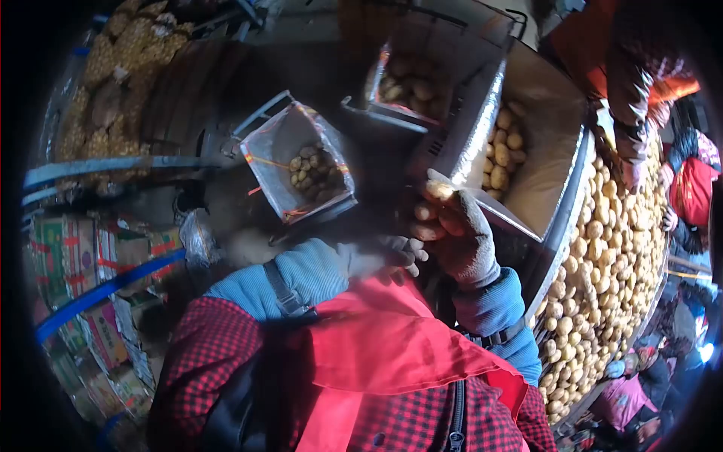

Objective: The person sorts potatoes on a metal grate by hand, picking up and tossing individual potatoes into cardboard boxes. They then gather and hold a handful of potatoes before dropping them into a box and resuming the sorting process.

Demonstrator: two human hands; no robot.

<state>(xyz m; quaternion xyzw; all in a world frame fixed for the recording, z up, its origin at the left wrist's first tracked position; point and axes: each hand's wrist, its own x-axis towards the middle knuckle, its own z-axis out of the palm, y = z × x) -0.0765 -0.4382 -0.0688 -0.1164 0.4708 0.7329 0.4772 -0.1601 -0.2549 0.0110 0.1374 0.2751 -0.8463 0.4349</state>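
My right hand (473, 245), in a grey work glove, is closed around several potatoes (427, 230). It is held in front of my chest, near the lower edge of a box with a bright silvery side (482, 124). My left hand (380, 256), also gloved and slightly blurred, lies just left of it with fingers apart and nothing visible in them. Ahead of the left hand stands a lined, open bag on a frame (263, 154), with several small potatoes (310, 172) at its bottom.
To the right, a long table carries a large heap of potatoes (595, 248). Another lined container (380, 64) holds potatoes farther ahead. Co-workers' hands (633, 169) reach over the heap. Stacked cartons (105, 331) and a blue rail (113, 294) are on the left, below netted sacks (128, 53).
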